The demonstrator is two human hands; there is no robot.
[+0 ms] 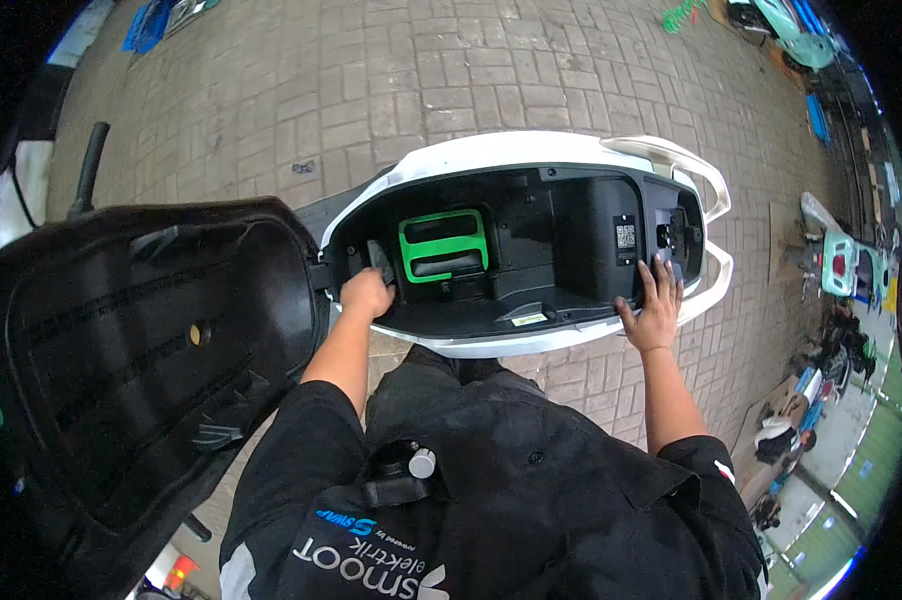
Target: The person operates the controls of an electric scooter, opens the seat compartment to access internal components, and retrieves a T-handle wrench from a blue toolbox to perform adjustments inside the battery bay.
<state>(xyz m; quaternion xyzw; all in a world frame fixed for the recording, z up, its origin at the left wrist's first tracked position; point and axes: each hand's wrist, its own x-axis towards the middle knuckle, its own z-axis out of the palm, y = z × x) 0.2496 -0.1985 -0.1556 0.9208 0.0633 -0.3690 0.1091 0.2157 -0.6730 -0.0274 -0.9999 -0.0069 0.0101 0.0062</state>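
Note:
A white scooter (491,148) stands crosswise in front of me, its black under-seat compartment (551,250) uncovered. The black seat (151,350) is swung up and over to the left on its hinge (319,272). A green-framed recess (441,225) sits in the compartment floor. My left hand (366,292) reaches into the compartment's left end beside a dark grey piece (376,255), with curled fingers; what they hold is hidden. My right hand (651,310) rests with spread fingers on the right end of the compartment's near rim, below a black latch (664,236) and near the white grab rail (716,285).
A handlebar grip (89,165) rises at the left. Brick paving (491,70) surrounds the scooter. Light teal scooters (846,260) stand at the right, with assorted parts (783,435) along that side. Blue items (146,25) lie at the upper left.

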